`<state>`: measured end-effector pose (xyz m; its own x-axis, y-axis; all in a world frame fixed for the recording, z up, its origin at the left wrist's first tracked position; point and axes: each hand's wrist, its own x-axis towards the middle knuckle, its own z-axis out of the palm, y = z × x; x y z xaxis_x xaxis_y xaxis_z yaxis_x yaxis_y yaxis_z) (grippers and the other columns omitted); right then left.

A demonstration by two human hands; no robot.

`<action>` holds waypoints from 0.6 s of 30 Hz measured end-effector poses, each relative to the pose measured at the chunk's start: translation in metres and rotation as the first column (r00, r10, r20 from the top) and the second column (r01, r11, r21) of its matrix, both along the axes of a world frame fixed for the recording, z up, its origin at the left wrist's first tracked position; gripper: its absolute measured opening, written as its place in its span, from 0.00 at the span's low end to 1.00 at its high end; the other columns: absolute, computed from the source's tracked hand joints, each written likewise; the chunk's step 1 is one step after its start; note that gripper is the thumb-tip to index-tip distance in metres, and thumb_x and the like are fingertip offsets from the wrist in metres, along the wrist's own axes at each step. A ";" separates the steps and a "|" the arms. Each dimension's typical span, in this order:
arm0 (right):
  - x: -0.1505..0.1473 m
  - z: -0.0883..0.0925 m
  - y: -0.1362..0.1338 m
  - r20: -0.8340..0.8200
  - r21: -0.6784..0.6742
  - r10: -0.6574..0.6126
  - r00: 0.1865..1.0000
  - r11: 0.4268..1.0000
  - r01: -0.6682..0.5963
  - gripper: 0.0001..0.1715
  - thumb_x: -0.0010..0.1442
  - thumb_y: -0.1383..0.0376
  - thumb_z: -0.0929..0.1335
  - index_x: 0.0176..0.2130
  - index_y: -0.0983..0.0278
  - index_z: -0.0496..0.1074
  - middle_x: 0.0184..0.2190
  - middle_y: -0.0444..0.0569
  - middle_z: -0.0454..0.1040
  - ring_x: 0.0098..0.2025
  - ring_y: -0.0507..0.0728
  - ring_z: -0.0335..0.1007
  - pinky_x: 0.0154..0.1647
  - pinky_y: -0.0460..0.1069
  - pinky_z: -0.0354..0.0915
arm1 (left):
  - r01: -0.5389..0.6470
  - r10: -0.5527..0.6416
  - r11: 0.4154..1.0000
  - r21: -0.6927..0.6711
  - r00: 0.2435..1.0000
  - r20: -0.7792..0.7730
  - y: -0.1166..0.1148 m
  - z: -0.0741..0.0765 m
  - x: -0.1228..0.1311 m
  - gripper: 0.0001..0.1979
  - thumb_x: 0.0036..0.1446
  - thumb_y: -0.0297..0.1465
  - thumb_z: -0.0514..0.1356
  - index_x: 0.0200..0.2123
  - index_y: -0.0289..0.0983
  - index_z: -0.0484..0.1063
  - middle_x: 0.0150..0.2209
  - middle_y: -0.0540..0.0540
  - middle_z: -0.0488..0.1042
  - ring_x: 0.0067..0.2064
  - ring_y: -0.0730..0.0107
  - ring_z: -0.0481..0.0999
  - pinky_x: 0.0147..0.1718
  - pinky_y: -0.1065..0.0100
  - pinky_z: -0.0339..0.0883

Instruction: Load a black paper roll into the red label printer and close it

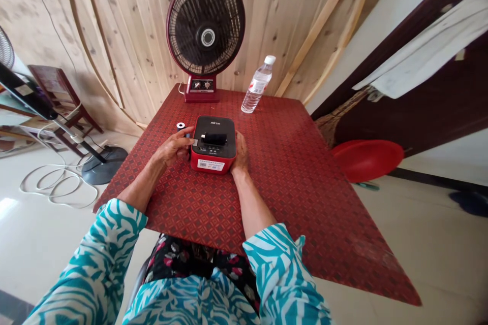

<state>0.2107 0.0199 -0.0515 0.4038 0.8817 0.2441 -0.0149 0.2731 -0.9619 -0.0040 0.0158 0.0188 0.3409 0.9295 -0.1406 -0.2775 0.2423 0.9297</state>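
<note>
A squat red and black box-shaped device (215, 160), which looks like a small receipt printer, sits on the patterned red table (290, 183). Its black top bears a dark elongated part in the middle, and a white label is on the red front. My left hand (173, 148) grips its left side, fingertips at a small silver piece on the top edge. Against the right side lies my right hand (240, 155), palm and fingers wrapped along it, partly hidden by the device. Just behind my left hand stands a small roll (180, 126) with a white end and dark centre, partly covered.
A dark red fan (206, 35) stands at the table's back edge, with a water bottle (258, 85) right of it. Left on the floor are a stand fan's base (104, 165), loose cable (57, 188) and a wooden chair (57, 91). A red basin (368, 160) is at right.
</note>
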 end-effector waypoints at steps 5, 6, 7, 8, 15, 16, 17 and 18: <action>0.000 0.001 -0.001 0.005 -0.008 -0.008 1.000 1.000 0.008 0.29 0.64 0.45 0.59 0.49 0.60 0.75 0.50 0.49 0.78 0.56 0.59 0.70 0.63 0.59 0.61 | 0.003 -0.003 1.000 0.006 1.000 -0.006 -0.002 0.000 0.001 0.39 0.41 0.29 0.70 0.60 0.33 0.67 0.19 0.59 0.62 0.16 0.85 0.51 0.17 0.75 0.39; 0.000 0.001 -0.001 0.006 -0.011 -0.009 1.000 1.000 0.009 0.29 0.64 0.45 0.59 0.48 0.59 0.76 0.50 0.49 0.78 0.56 0.59 0.70 0.63 0.59 0.61 | 0.006 -0.006 1.000 0.006 1.000 -0.008 -0.002 0.001 0.001 0.38 0.41 0.28 0.70 0.59 0.34 0.68 0.19 0.59 0.62 0.15 0.85 0.51 0.17 0.75 0.39; 0.000 0.001 -0.001 0.007 -0.013 -0.010 1.000 1.000 0.010 0.28 0.64 0.45 0.59 0.48 0.59 0.76 0.50 0.49 0.78 0.56 0.59 0.70 0.63 0.59 0.61 | 0.011 -0.011 1.000 0.007 1.000 -0.008 -0.002 0.002 0.002 0.38 0.41 0.28 0.70 0.59 0.34 0.68 0.18 0.59 0.61 0.15 0.85 0.51 0.17 0.75 0.39; 0.000 0.001 -0.001 0.007 -0.013 -0.012 1.000 1.000 0.012 0.28 0.64 0.46 0.59 0.48 0.59 0.76 0.50 0.49 0.78 0.56 0.59 0.70 0.63 0.59 0.61 | 0.018 -0.018 1.000 0.008 1.000 -0.005 -0.002 0.002 0.002 0.37 0.41 0.28 0.70 0.58 0.34 0.69 0.18 0.59 0.60 0.15 0.85 0.50 0.17 0.74 0.39; 0.000 -0.002 -0.001 0.012 -0.006 -0.016 1.000 1.000 0.016 0.29 0.63 0.45 0.59 0.48 0.59 0.75 0.50 0.49 0.78 0.56 0.59 0.69 0.63 0.59 0.61 | 0.030 -0.030 1.000 0.004 0.998 0.047 0.000 -0.001 0.003 0.36 0.40 0.28 0.70 0.56 0.35 0.72 0.18 0.58 0.63 0.16 0.84 0.53 0.17 0.75 0.40; 0.000 -0.002 -0.001 0.023 -0.002 -0.015 1.000 1.000 0.015 0.29 0.63 0.45 0.59 0.48 0.59 0.75 0.50 0.49 0.78 0.56 0.59 0.69 0.63 0.59 0.60 | 0.023 -0.023 1.000 -0.003 0.998 0.051 0.000 -0.002 0.004 0.36 0.39 0.28 0.70 0.56 0.35 0.71 0.18 0.58 0.63 0.16 0.84 0.53 0.17 0.75 0.40; 0.000 -0.001 -0.002 0.033 0.003 -0.015 0.999 1.000 0.015 0.30 0.63 0.44 0.59 0.48 0.60 0.75 0.51 0.49 0.77 0.56 0.59 0.69 0.63 0.59 0.60 | 0.012 -0.011 1.000 -0.009 0.999 0.051 -0.001 -0.002 0.004 0.36 0.39 0.28 0.69 0.56 0.35 0.71 0.18 0.59 0.62 0.16 0.84 0.53 0.17 0.75 0.40; 0.000 -0.001 -0.002 0.039 0.009 -0.016 0.999 1.000 0.016 0.31 0.63 0.44 0.58 0.48 0.60 0.75 0.51 0.50 0.77 0.56 0.59 0.69 0.63 0.59 0.60 | -0.003 0.004 1.000 -0.015 0.999 0.047 -0.001 -0.002 0.005 0.37 0.38 0.28 0.69 0.56 0.34 0.71 0.17 0.59 0.62 0.16 0.83 0.53 0.17 0.75 0.40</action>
